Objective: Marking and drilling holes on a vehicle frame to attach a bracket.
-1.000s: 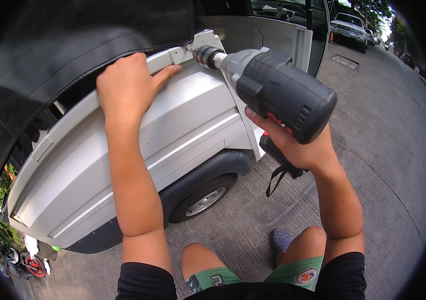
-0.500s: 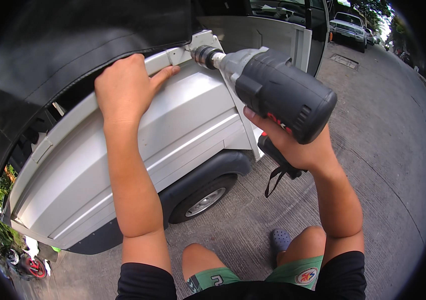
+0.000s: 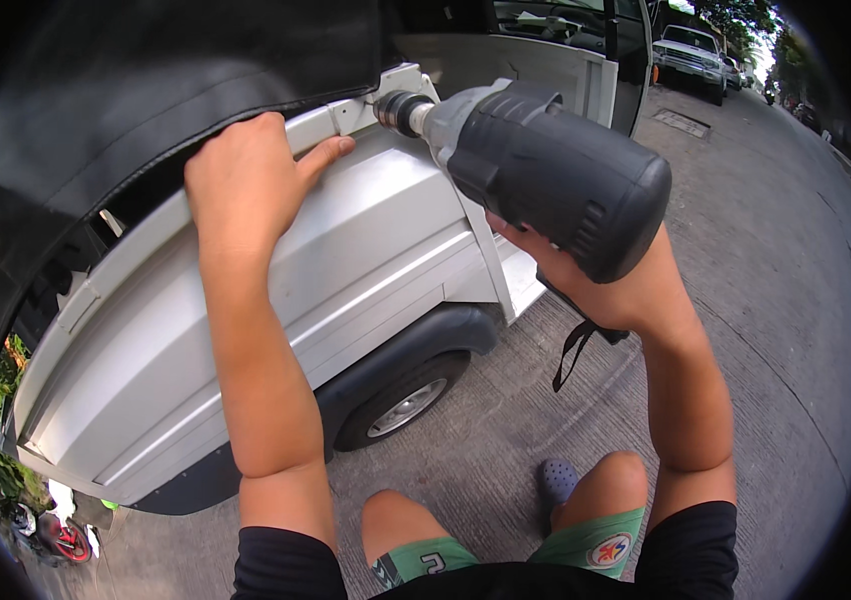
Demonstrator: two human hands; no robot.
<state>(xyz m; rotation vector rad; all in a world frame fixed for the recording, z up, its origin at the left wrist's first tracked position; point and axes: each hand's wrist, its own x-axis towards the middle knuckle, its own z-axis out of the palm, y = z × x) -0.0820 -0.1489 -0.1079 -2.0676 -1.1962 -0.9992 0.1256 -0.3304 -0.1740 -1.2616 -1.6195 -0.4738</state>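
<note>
My right hand (image 3: 611,285) is wrapped round the grip of a black and grey cordless drill (image 3: 561,175), its strap dangling below. The drill's chuck (image 3: 404,112) points left at the top rail (image 3: 341,118) of a silver vehicle side panel (image 3: 346,235), close to the rail's end. Whether the tip touches the metal, I cannot tell. Over that same rail curls my left hand (image 3: 246,180), its thumb stretched along the outer face and its fingers hidden behind the edge. Just above it hangs a black cover (image 3: 196,70).
Below the panel are a black fender (image 3: 461,325) and a wheel (image 3: 411,405). A drain grate (image 3: 683,122) lies in the concrete road (image 3: 776,300), with a parked white vehicle (image 3: 688,55) beyond. A red-wheeled motorcycle (image 3: 68,540) stands at lower left.
The rear of the drill has swung slightly toward me, and my right hand has shifted a little right and down with it. My left hand keeps its place on the rail.
</note>
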